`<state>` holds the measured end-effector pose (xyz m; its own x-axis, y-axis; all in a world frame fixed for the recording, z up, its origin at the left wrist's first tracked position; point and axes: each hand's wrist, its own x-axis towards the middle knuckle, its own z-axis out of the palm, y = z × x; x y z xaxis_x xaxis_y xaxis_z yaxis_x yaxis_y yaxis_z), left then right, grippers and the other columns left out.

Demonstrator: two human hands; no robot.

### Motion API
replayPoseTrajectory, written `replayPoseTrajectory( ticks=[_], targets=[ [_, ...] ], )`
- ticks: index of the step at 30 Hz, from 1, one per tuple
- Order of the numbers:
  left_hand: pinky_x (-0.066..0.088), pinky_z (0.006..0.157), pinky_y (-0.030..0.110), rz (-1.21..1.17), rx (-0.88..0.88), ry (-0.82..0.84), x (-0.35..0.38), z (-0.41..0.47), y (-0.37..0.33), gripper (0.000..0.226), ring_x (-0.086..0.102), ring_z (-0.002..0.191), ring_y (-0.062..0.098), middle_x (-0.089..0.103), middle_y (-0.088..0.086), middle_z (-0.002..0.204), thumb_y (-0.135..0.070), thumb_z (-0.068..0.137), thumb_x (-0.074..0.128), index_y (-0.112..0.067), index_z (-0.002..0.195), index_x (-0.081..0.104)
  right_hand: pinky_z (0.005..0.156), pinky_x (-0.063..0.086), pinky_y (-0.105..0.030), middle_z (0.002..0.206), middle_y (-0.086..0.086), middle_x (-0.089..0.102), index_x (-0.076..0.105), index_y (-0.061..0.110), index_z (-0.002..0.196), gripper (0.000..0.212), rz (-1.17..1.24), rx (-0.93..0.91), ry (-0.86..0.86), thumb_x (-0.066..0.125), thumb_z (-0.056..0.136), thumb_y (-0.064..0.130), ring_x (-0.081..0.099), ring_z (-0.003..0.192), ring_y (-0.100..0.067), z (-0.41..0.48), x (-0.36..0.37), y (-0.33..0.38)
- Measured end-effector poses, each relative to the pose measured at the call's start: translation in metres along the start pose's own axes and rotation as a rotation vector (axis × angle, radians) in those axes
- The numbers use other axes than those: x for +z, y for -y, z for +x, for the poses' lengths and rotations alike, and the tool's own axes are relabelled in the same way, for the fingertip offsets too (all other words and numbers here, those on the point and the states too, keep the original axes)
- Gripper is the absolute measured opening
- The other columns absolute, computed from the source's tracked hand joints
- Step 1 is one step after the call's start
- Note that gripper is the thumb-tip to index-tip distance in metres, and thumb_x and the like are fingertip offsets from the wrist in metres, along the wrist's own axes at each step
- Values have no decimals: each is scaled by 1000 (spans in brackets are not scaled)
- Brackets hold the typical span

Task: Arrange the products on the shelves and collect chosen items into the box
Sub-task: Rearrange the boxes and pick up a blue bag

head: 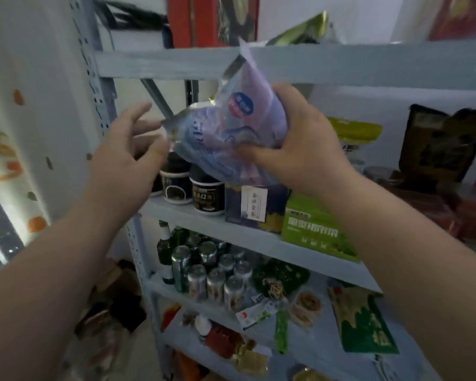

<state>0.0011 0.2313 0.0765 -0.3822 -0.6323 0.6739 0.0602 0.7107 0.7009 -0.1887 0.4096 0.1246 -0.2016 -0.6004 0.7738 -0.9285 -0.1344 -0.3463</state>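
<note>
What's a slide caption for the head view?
Right hand grips a purple pouch before the shelf; open left hand near its corner.

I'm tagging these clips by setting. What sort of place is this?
Probably a small shop's storeroom or stock area: slotted metal shelving packed with mixed packaged goods, including rows of drink cans, dark jars and a green box. The right hand grips a purple bag in front of the shelves.

Your right hand [300,144] grips the purple bag [226,133] at its right side, while your left hand [129,152], fingers relaxed, hovers just left of it.
</note>
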Motion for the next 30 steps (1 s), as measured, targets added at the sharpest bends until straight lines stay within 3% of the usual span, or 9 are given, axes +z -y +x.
replayPoseTrajectory(
  ticks=[2, 4, 7, 10, 14, 19, 23, 26, 30],
  targets=[
    [48, 107, 44, 204, -39, 66, 11, 13, 17, 60, 55, 128, 13, 54, -8, 139, -37, 99, 59, -29, 154, 36, 65, 45, -33, 103, 1, 63, 59, 19, 126, 51, -184, -132, -85, 81, 81, 29, 56, 89, -17, 8, 0, -17],
    [39, 111, 38, 436, 30, 266, 25, 11, 33, 63, 46, 137, 21, 50, -3, 144, -37, 98, 60, -25, 155, 36, 62, 49, -39, 102, -10, 64, 61, 14, 128, 47, -368, -265, -133, 76, 84, 23, 59, 87, -31, 11, 1, -35],
    [21, 120, 32, 633, 204, 508, 52, 6, 47, 72, 29, 148, 24, 42, 2, 155, -48, 98, 58, -20, 159, 30, 57, 51, -43, 98, -16, 63, 63, 10, 126, 42, -530, -365, -141, 72, 86, 20, 60, 79, -36, 15, 3, -59],
    [30, 122, 49, 808, 398, 620, 78, 24, 62, 80, 32, 147, 31, 42, 5, 158, -66, 92, 39, -23, 159, 30, 58, 48, -39, 100, -16, 63, 62, 13, 128, 43, -653, -366, -61, 68, 87, 24, 59, 80, -35, 26, 7, -71],
    [40, 111, 52, 811, 442, 741, 106, 56, 73, 77, 44, 139, 28, 47, -1, 154, -70, 89, 27, -32, 155, 34, 59, 50, -40, 105, -14, 60, 57, 19, 133, 50, -770, -277, 98, 73, 87, 23, 58, 87, -36, 46, 28, -84],
    [28, 118, 51, 819, 435, 818, 113, 70, 96, 88, 32, 145, 24, 35, -8, 161, -75, 81, 10, -38, 158, 28, 70, 51, -41, 111, -15, 57, 56, 23, 138, 48, -832, -118, 218, 69, 92, 27, 56, 93, -35, 71, 63, -101],
    [21, 119, 55, 799, 450, 828, 115, 63, 104, 90, 26, 148, 28, 28, -6, 165, -73, 79, 11, -36, 160, 21, 69, 44, -35, 111, -11, 53, 58, 25, 133, 43, -834, -24, 276, 68, 91, 31, 55, 95, -33, 102, 82, -116],
    [15, 121, 52, 816, 478, 819, 117, 63, 110, 88, 19, 151, 25, 20, -8, 167, -73, 82, 14, -37, 161, 12, 67, 40, -32, 100, -2, 47, 57, 29, 118, 30, -814, 155, 433, 68, 90, 36, 52, 85, -25, 129, 100, -126],
    [17, 120, 55, 813, 531, 798, 117, 65, 118, 81, 22, 150, 28, 21, -6, 167, -69, 89, 28, -35, 161, 12, 67, 42, -30, 102, 0, 62, 57, 30, 111, 31, -804, 286, 662, 72, 88, 44, 56, 84, -20, 140, 127, -156]
  ],
)
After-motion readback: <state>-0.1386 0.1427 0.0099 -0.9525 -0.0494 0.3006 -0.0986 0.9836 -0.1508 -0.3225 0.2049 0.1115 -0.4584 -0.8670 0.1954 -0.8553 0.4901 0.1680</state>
